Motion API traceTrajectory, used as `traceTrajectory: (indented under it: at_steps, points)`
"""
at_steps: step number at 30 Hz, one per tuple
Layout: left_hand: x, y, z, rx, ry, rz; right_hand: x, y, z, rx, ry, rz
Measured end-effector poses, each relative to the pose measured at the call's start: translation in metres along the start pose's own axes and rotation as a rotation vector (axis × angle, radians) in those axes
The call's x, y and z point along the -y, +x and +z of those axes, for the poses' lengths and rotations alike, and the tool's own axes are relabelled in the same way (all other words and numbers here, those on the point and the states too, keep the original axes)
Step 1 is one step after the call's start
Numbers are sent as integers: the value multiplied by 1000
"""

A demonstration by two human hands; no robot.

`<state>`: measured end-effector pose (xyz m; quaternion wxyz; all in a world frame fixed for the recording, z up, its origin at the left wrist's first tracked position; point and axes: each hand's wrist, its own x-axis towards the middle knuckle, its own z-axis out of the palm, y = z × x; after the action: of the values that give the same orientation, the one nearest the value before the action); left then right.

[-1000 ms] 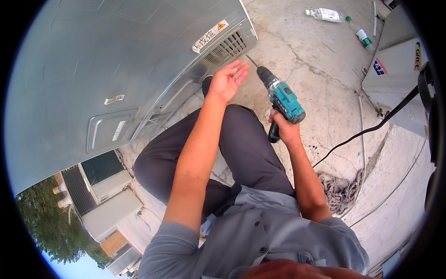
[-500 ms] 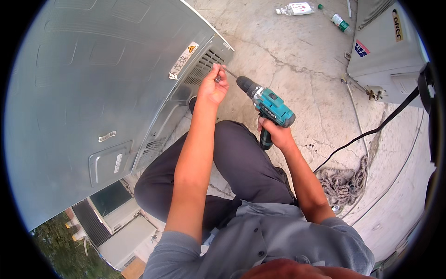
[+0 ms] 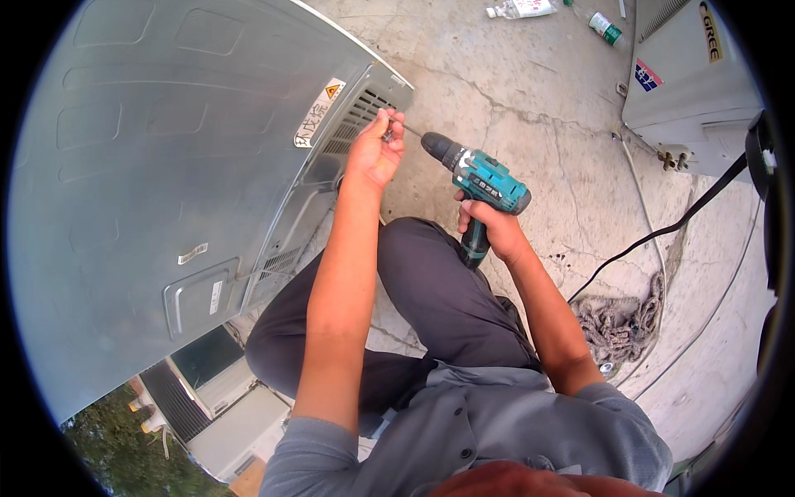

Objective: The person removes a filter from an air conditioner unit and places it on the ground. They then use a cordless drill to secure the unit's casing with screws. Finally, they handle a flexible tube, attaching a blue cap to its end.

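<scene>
My right hand is wrapped round the grip of a teal and black cordless drill. The drill's black chuck points up and left, and a long thin bit sticks out of it. With fingers pinched, my left hand holds the far end of that bit; a small shiny metal piece shows between the fingers, its kind unclear. Just left of this hand stands a large grey metal appliance, like the back of a refrigerator, with a slotted vent panel nearest my fingertips.
Cracked concrete floor lies beyond the drill. Two plastic bottles lie at the far edge. A whitish air-conditioner unit stands at the right. A coiled rope and a black cable are on the right. My bent knee is below the drill.
The view has shifted slightly. My hands and the drill keep nearly the same places, the drill turned a little so more of its side shows.
</scene>
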<state>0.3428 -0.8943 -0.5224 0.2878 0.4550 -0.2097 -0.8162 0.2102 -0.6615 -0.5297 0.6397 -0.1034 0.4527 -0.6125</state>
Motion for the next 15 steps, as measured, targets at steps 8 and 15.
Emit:
traceTrajectory:
  at_steps: [8,15]
  points:
    - [6,13,16,-83,-64,15,5,14,-7,23,145,55]
    - [0,17,15,-115,-73,11,3,17,-2,-55,111,15]
